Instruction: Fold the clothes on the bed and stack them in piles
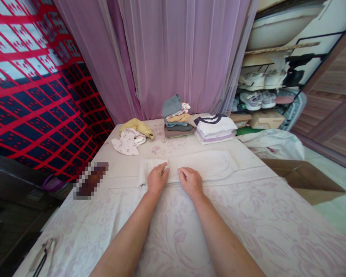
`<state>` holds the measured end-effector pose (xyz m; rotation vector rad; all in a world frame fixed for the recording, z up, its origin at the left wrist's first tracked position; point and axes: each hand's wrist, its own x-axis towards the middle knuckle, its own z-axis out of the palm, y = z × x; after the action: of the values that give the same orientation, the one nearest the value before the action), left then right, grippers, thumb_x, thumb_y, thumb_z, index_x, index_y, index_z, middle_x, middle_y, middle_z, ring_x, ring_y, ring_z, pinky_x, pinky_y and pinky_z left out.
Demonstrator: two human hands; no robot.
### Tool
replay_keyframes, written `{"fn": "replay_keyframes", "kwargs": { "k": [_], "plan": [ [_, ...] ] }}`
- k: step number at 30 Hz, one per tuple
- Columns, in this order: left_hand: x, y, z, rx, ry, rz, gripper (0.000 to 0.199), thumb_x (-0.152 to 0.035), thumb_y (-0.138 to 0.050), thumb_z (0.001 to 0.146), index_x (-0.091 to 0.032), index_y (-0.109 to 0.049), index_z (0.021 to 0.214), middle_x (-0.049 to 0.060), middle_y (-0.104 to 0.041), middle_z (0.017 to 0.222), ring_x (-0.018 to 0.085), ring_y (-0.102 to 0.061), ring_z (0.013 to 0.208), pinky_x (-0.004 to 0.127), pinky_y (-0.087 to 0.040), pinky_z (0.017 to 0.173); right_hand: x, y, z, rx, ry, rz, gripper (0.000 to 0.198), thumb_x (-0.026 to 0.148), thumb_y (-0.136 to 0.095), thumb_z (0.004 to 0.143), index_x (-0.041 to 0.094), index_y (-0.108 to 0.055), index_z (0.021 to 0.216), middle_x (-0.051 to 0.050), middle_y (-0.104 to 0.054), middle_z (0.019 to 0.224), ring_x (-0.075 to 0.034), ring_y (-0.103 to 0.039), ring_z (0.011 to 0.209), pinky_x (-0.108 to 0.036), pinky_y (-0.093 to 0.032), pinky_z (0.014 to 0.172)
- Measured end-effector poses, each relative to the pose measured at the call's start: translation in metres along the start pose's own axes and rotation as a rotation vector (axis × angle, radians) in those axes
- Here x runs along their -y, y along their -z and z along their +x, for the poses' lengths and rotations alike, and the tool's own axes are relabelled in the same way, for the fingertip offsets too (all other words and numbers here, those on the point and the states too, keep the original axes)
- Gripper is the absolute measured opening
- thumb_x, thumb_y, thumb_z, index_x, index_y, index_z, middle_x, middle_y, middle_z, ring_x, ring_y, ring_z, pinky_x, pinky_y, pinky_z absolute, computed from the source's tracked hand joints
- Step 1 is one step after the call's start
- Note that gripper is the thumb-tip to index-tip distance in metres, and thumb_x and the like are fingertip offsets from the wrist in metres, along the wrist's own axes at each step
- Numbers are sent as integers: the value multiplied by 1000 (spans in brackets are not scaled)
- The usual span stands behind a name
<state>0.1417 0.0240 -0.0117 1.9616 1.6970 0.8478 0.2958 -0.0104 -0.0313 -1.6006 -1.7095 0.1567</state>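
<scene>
A white ribbed garment (207, 164) lies in a long flat strip across the table, its left part doubled over. Over that doubled part, my left hand (157, 177) is closed, pinching the fabric between thumb and fingers near the fold's edge. A short gap to the right, my right hand (191, 181) has its fingers curled and its thumb pressed against them at the front of the garment. Whether cloth is caught in the right fingertips is hard to see, but they rest on it. The garment's exact kind is not clear.
On the flowered tablecloth (248, 219), a dark folded stack (178, 129) and a white-topped stack (215, 129) stand at the back. Left of them lie a yellow garment (137, 126) and a pale patterned one (129, 142). A cardboard box (302, 177) stands right of the table.
</scene>
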Motion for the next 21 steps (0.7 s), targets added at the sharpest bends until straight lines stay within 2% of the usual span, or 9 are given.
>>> {"fn": "replay_keyframes", "kwargs": {
  "k": [3, 6, 9, 11, 13, 15, 18, 21],
  "plan": [
    [5, 3, 4, -104, 81, -185, 33, -34, -52, 86, -23, -65, 115, 1, -73, 101, 19, -65, 97, 30, -48, 88, 0, 1, 0, 8, 3, -7, 27, 23, -43, 88, 22, -70, 85, -4, -72, 89, -16, -64, 85, -26, -42, 82],
    [6, 5, 8, -187, 100, -300, 34, -35, -50, 88, -22, -64, 117, 2, -71, 108, 19, -64, 102, 30, -47, 91, 2, 2, 1, 27, 0, -28, 27, 22, -43, 88, 22, -70, 82, -4, -72, 87, -16, -64, 83, -26, -42, 79],
    [1, 2, 7, -66, 46, -191, 36, -32, -49, 88, -21, -61, 120, 4, -68, 116, 21, -59, 113, 36, -41, 101, 4, 4, 1, 39, 7, -49, 27, 21, -44, 87, 22, -70, 81, -3, -72, 86, -16, -63, 81, -25, -42, 78],
    [-1, -1, 5, 83, -25, -36, 38, -29, -52, 86, -21, -60, 122, 6, -61, 128, 25, -47, 126, 46, -27, 110, 5, 5, 1, 35, 13, -51, 27, 21, -44, 87, 22, -70, 80, -4, -72, 86, -16, -64, 81, -25, -41, 78],
    [-2, 0, 5, 214, -65, 55, 40, -28, -51, 86, -22, -58, 125, 6, -51, 138, 27, -34, 136, 53, -13, 114, 4, 4, 1, 30, 16, -48, 27, 21, -43, 88, 21, -70, 81, -4, -72, 87, -16, -64, 81, -25, -41, 78],
    [1, 7, 7, 288, -53, 10, 40, -29, -45, 89, -23, -57, 127, 4, -49, 140, 24, -33, 136, 50, -14, 114, 3, 4, 0, 29, 14, -44, 27, 22, -43, 88, 22, -70, 81, -4, -72, 87, -16, -64, 82, -26, -42, 78],
    [13, 30, 11, 264, -80, -103, 42, -33, -39, 91, -21, -57, 127, 4, -54, 136, 19, -45, 129, 36, -28, 112, 1, 3, -1, 45, 7, -48, 27, 21, -43, 88, 21, -70, 82, -4, -72, 88, -17, -64, 83, -27, -42, 79],
    [32, 54, 14, 133, -170, 69, 45, -34, -37, 91, -19, -54, 130, 6, -49, 140, 20, -40, 133, 38, -26, 113, 5, 5, 0, 46, 13, -76, 27, 20, -44, 87, 21, -70, 93, -5, -72, 95, -19, -63, 90, -31, -42, 84]
  ]
}}
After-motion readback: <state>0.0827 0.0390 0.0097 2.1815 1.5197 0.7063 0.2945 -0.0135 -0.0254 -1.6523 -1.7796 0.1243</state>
